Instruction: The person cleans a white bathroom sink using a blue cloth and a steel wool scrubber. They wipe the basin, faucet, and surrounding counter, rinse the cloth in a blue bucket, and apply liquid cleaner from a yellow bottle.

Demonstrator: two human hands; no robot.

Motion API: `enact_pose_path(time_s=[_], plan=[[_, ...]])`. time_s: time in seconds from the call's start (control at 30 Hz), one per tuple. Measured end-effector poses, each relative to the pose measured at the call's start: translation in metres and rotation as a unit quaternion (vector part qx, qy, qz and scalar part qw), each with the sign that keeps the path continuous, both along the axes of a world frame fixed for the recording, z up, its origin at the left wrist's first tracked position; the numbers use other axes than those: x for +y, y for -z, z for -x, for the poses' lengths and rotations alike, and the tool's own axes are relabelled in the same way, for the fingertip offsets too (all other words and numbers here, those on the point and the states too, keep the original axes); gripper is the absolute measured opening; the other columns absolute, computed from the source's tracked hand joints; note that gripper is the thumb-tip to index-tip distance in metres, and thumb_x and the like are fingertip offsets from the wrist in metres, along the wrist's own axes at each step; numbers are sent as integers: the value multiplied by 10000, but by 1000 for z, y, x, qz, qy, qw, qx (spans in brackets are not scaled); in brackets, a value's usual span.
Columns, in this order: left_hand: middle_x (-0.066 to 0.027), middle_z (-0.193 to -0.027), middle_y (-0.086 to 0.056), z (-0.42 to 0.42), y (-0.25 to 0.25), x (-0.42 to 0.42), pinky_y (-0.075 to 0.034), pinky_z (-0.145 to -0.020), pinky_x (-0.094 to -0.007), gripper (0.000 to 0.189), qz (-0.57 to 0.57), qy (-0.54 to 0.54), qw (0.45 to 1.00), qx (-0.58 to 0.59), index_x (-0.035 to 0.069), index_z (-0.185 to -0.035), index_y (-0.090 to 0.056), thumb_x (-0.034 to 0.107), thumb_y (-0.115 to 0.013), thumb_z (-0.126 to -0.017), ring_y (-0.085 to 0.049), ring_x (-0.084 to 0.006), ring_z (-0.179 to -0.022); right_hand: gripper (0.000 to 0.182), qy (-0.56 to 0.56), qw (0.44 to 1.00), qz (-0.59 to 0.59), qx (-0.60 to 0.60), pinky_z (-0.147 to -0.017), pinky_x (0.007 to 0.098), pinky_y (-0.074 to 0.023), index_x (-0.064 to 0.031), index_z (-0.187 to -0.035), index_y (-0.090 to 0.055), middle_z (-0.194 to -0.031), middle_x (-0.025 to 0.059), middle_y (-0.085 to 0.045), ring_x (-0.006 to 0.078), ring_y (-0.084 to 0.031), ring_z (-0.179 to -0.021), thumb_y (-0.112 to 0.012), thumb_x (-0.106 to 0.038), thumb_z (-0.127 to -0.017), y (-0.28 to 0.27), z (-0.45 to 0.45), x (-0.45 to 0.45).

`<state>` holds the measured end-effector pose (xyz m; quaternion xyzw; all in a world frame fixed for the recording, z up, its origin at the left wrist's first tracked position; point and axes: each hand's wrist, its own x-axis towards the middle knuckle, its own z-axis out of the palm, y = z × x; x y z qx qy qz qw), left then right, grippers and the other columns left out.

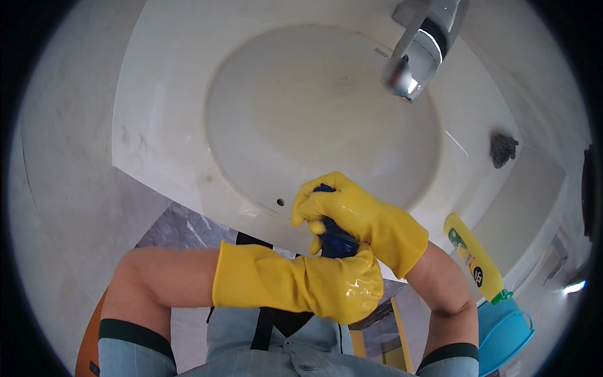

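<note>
Both my hands wear yellow rubber gloves and grip a dark blue wet-looking cloth [338, 241] over the front rim of a white washbasin [160, 108]. My right hand [346, 207] wraps the cloth's upper part, and a bit of blue shows between its fingers. Just below and nearer my body, my left hand [351, 287] is closed around the lower end. Most of the cloth is hidden inside the gloves. The left glove's back glistens. Beyond my hands, the basin's bowl holds shallow, slightly cloudy water [306, 113].
A chrome faucet [426, 52] juts over the bowl's far right. Dark steel wool [503, 150] sits on the right rim. A yellow bottle with a green cap [478, 261] lies at the right front edge, above a light-blue bucket [504, 339].
</note>
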<state>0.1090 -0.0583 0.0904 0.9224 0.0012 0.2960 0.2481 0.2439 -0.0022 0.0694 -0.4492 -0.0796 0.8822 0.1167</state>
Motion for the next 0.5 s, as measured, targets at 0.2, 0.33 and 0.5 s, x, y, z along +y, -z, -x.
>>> enact_pose_path(time_s=[0.2,0.33,0.5], plan=[[-103,-668,-637,0,58,-30,-492,-612,-484,163,68,77,994,35,87,-661,-700,246,-704,-694,-625,-320,-641,178,-117,982,-93,-119,-593,352,-559,41,-871,-710,-705,104,-648,194,-622,-562,-620,-108,-906,21,20,2],[-120,-684,-675,-7,105,-57,-508,-626,-490,139,338,109,925,133,74,-667,-706,205,-737,-702,-651,-347,-645,177,-117,965,-118,-200,-616,350,-547,39,-886,-704,-778,107,-680,189,-637,-589,-615,-110,-919,43,23,-3],[-106,-781,-704,-3,140,-76,-526,-757,-467,155,375,125,902,175,91,-818,-743,230,-714,-756,-672,-329,-760,169,-25,969,-127,-212,-635,356,-567,31,-933,-721,-788,100,-668,194,-644,-598,-654,-122,-911,64,27,-17]])
